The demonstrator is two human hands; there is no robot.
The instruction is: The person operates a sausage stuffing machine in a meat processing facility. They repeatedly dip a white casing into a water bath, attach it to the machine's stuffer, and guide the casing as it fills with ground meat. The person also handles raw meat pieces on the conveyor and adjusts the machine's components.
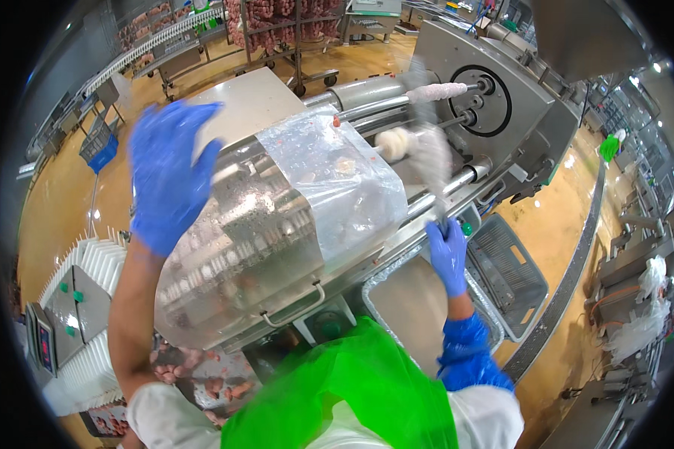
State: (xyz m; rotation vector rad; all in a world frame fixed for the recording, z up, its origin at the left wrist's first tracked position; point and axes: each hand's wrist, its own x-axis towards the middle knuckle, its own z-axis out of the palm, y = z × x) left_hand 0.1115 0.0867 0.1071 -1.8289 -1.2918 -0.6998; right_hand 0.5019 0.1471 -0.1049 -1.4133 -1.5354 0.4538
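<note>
My left hand, in a blue glove, is raised over the left part of a steel machine with a hinged, see-through cover. Its fingers are spread and nothing is in them. In a blue glove too, my right hand is at the machine's front right rail, beside a green button. Its fingers close around something grey that I cannot make out. Above them rises a pale, motion-blurred length. Behind it, a whitish gathered casing sits on a steel tube near a round plate. A plastic sheet lies over the cover.
A steel tray and a grey crate are below my right hand. Meat pieces lie at lower left, near a rack of white links. A rack of hanging sausages stands behind. A blue crate is at left.
</note>
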